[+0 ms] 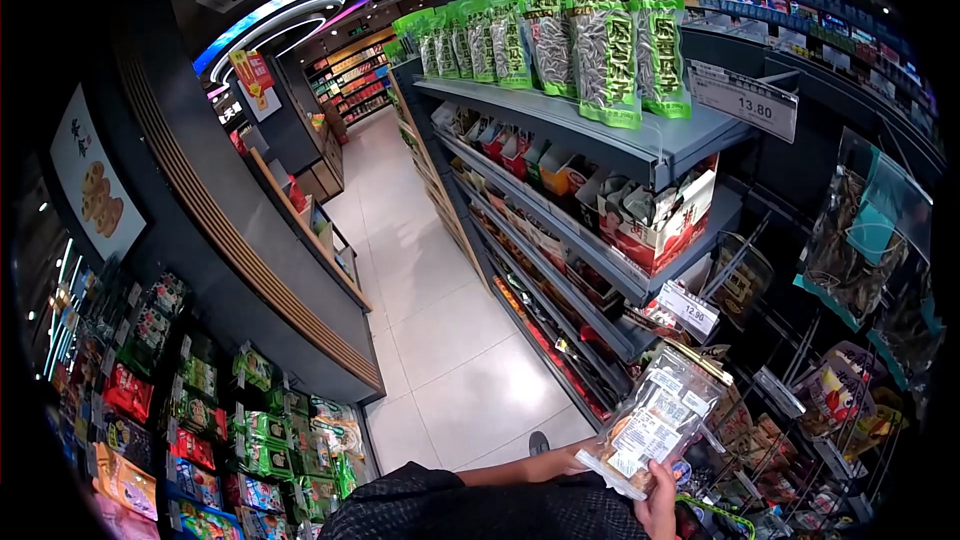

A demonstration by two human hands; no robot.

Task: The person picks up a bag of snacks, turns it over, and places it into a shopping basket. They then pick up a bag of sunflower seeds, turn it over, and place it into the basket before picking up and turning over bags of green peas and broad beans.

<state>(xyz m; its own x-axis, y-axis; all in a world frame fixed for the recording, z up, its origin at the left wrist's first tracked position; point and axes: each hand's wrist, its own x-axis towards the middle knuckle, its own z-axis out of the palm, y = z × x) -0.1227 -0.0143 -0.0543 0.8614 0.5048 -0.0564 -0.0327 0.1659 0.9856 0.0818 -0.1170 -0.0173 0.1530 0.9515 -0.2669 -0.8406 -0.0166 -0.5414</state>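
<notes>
Low in store aisle, by shelves (600, 270) | clear snack bag (655, 420) held tilted, label side up toward camera | right hand (660, 505) fingers clamped on bottom edge | left hand (560, 460) at bag's left end, grip unclear | green packs (600, 40) on top shelf

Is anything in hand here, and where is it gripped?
Yes: a clear snack bag, held at its lower end by both hands, the right hand at the bottom corner and the left hand at the lower left edge.

A black, finely textured garment (470, 508) covers the person's torso; both forearms are bare.
</notes>
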